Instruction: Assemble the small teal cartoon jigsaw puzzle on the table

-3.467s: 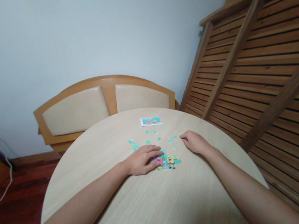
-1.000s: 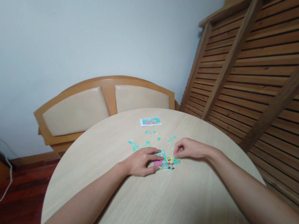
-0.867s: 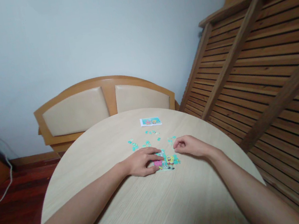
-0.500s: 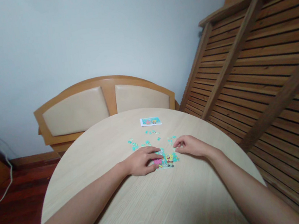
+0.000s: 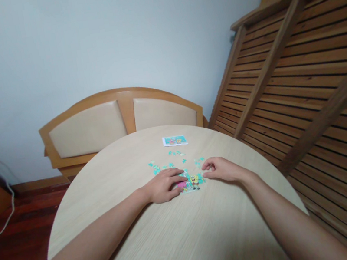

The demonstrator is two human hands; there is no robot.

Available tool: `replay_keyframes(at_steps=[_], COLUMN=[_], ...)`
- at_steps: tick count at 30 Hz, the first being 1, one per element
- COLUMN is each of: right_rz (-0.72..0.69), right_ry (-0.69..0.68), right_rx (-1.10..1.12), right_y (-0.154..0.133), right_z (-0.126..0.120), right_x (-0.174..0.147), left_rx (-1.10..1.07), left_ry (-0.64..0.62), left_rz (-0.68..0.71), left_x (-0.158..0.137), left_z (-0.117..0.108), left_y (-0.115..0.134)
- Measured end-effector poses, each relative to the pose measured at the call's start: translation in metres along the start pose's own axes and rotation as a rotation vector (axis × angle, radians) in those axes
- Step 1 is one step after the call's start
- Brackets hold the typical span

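A partly assembled jigsaw puzzle lies flat on the round table, showing a yellow cartoon figure, a pink patch and turquoise background. My left hand rests over its left side with the fingers spread, covering part of the picture. At the right edge of the puzzle is my right hand. Its fingers are bent, with a gap between thumb and forefinger and nothing visible in it. Whether the fingertips touch the puzzle's edge I cannot tell. Loose turquoise puzzle pieces lie just beyond both hands.
A printed picture card lies toward the far side of the pale wooden table. Several more loose pieces are scattered before it. Behind stands a padded wooden headboard; a slatted wooden panel leans at the right.
The assembled puzzle has shifted slightly left and away from me. My left hand moved a little with it, while my right hand stayed nearly in place.
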State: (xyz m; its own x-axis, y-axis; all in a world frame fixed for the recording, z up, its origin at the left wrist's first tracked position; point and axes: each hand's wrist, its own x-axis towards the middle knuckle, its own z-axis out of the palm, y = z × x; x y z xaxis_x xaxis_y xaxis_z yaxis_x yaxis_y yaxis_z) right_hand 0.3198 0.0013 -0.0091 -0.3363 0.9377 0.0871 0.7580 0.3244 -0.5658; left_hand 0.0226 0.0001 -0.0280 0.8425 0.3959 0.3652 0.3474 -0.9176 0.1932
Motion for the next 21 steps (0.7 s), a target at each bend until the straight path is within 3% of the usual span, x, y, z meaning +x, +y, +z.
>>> replay_keyframes(at_steps=[9, 21], right_rz=[-0.046, 0.053], right_ry=[-0.007, -0.114], right_rx=[-0.024, 0.076], right_y=[0.0005, 0.0026], right_z=[0.0013, -0.0019], right_x=[0.0030, -0.0006], left_rx=[-0.002, -0.014], left_ry=[0.028, 0.029], left_rz=[-0.008, -0.013], left_x=[0.0002, -0.0009], left_z=[0.0029, 0.0019], left_y=[-0.0020, -0.0016])
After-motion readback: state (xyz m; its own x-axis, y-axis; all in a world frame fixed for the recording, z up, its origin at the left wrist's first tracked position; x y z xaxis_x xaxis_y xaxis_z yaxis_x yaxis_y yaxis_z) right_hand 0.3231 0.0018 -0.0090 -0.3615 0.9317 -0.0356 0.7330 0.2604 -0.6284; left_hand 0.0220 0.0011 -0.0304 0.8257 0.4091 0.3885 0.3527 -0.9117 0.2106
